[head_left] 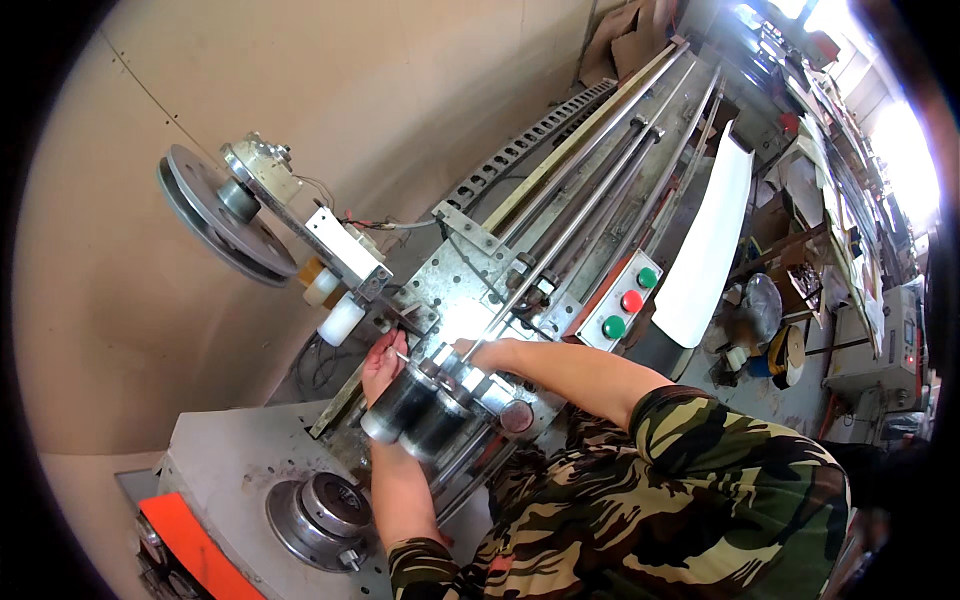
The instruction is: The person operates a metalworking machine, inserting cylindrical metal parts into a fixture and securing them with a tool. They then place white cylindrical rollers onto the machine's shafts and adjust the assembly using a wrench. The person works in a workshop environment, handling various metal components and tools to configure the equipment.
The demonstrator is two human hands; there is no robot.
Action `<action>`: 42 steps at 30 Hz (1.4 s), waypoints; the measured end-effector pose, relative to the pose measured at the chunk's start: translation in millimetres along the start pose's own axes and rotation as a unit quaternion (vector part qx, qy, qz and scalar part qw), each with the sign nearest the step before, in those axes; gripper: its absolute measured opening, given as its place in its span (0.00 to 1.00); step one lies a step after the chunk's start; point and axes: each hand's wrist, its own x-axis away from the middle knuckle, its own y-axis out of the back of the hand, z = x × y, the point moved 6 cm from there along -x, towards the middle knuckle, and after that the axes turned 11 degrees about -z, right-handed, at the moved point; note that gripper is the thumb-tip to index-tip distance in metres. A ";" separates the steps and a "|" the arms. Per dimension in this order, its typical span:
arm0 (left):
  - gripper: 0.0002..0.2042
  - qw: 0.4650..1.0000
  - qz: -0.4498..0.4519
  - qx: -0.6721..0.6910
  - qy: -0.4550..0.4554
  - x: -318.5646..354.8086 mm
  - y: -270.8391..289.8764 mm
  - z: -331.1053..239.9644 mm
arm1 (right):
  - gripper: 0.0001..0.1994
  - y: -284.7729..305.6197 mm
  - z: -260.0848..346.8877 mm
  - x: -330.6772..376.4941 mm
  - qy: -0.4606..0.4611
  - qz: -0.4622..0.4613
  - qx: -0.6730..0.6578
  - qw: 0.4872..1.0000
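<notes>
While my left hand [383, 362] pinched a thin pin, my right hand [487, 352] lay closed on the shiny steel cylinders [420, 405], whose long axes ran from seven to one o'clock.

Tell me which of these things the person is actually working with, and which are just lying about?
In use:
- left hand on the dark metal cylinder
- right hand at the shiny end of the long steel rods

Lying about:
- grooved pulley wheel
- control box with green and red buttons
- white sheet
- round chuck
- cardboard pieces
</notes>
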 end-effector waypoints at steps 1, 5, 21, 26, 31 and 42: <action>0.14 1.000 -0.015 -0.008 0.011 -1.6 -3.2 0.8 | 0.20 0.4 -2.8 1.9 -0.003 -0.002 0.003 1.000; 0.14 0.998 -0.053 -0.034 0.031 -3.1 -1.4 -1.0 | 0.20 -6.9 -10.0 -4.4 0.005 -0.003 0.028 1.000; 0.12 0.965 -0.263 0.025 0.003 107.3 44.9 -20.4 | 0.17 -6.7 -28.7 -6.5 -0.027 -0.030 0.062 0.997; 0.15 0.939 -0.298 -0.100 -0.136 129.1 60.3 -5.3 | 0.16 -5.7 -24.7 -10.2 -0.026 -0.031 0.068 0.997; 0.15 0.892 -0.301 -0.307 -0.139 143.9 37.7 -27.2 | 0.16 -3.6 -25.3 -9.0 -0.032 -0.033 0.072 0.996; 0.16 0.777 -0.092 -0.616 -0.096 188.9 19.2 36.7 | 0.14 -0.3 -21.9 -5.1 -0.037 -0.037 0.086 0.995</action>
